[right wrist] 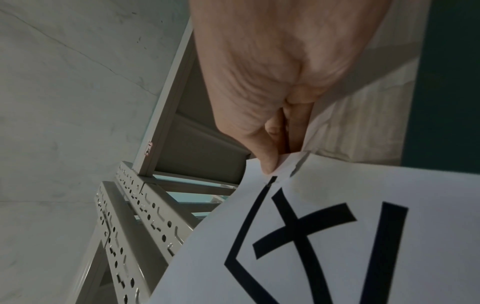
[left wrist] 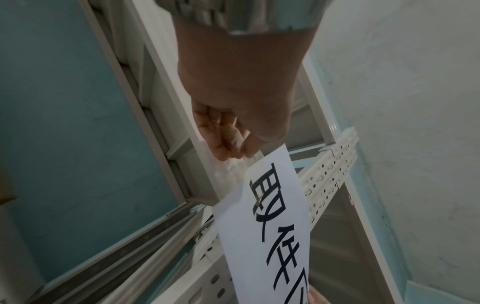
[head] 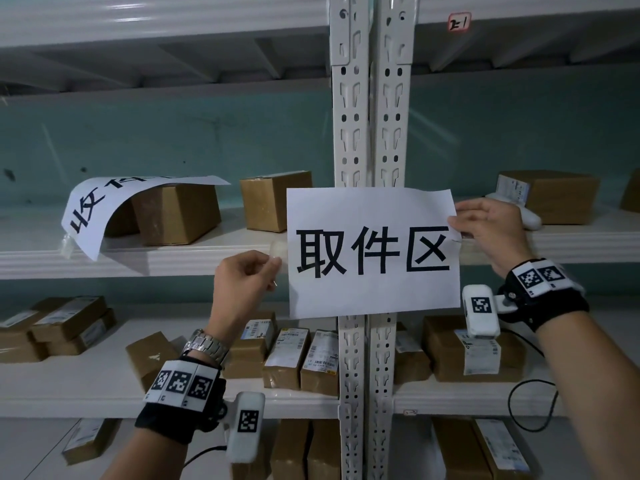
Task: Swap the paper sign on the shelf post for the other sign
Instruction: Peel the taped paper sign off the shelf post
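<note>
A white paper sign (head: 372, 252) with three black characters hangs flat in front of the perforated shelf post (head: 370, 116). My right hand (head: 456, 226) pinches its right edge; in the right wrist view the thumb (right wrist: 269, 162) lies on the sign (right wrist: 337, 236) by a small tear. My left hand (head: 275, 263) pinches a translucent tape strip (head: 278, 250) stuck to the sign's left edge. The left wrist view shows the fingers (left wrist: 228, 148) at the corner of the sign (left wrist: 272, 216). The other sign (head: 100, 209) lies draped over a cardboard box (head: 176, 213) on the left shelf.
Cardboard boxes (head: 273, 199) stand on the middle shelf (head: 173, 261), one (head: 550, 195) at the right behind a white device (head: 528, 216). Labelled parcels (head: 304, 355) crowd the lower shelf on both sides of the post. A small label (head: 459, 21) is on the upper beam.
</note>
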Demonstrator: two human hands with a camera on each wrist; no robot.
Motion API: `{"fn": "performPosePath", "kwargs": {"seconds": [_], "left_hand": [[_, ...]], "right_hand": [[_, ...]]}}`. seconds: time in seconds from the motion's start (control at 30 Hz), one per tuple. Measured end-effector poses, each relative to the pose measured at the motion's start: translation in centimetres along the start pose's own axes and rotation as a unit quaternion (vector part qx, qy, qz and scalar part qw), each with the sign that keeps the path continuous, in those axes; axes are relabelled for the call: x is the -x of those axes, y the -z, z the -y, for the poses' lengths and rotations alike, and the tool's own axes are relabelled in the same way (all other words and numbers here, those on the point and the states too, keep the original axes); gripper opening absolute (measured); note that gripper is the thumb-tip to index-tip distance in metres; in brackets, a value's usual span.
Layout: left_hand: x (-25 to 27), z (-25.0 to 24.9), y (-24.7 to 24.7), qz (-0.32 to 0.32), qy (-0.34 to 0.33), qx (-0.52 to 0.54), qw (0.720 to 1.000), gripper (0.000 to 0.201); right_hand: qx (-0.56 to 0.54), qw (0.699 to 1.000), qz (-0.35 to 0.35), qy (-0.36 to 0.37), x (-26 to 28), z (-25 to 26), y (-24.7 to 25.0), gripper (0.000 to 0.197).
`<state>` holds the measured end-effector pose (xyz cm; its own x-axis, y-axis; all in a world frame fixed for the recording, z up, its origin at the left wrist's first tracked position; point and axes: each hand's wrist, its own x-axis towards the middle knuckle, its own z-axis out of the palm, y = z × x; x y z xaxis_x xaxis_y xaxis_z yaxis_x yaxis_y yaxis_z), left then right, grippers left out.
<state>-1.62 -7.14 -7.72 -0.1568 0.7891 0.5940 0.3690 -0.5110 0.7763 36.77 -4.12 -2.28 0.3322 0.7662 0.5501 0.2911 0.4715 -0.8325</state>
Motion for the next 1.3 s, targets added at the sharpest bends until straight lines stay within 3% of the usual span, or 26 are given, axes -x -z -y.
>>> {"fn": "performPosePath", "kwargs": {"seconds": [0.2, 0.4, 0.6, 0.77, 1.1, 1.3], "left_hand": [[0.0, -0.4, 0.5, 0.032, -0.019, 0.032, 0.999, 0.02], [0.2, -1.4, 0.3, 0.028, 0.001, 0.061, 0.998, 0.026], [0.3, -2.2, 0.1, 0.069, -0.002, 0.162, 0.984, 0.014], [0.2, -2.7, -0.3, 0.059, -0.038, 0.203, 0.977, 0.004], [0.6, -4.6, -1.0, 0.048, -0.075, 0.26, 0.961, 0.01], [0.6, -7.9, -1.7, 0.078, -0.121, 0.296, 0.944, 0.019]], "right_hand": [[-0.002, 1.0, -0.02, 0.0, 0.1, 0.0, -0.2, 0.028], [-0.008, 1.0, -0.023, -0.004, -0.2, -0.4, -0.1, 0.026], [-0.007, 1.0, -0.027, 0.006, 0.0, -0.5, -0.2, 0.026], [-0.009, 0.999, -0.038, 0.012, 0.1, -0.7, -0.2, 0.024], [0.01, 1.0, 0.004, 0.024, 0.6, -0.4, 0.3, 0.02], [0.017, 1.0, 0.001, 0.016, 0.6, -0.2, 0.5, 0.025]]}}
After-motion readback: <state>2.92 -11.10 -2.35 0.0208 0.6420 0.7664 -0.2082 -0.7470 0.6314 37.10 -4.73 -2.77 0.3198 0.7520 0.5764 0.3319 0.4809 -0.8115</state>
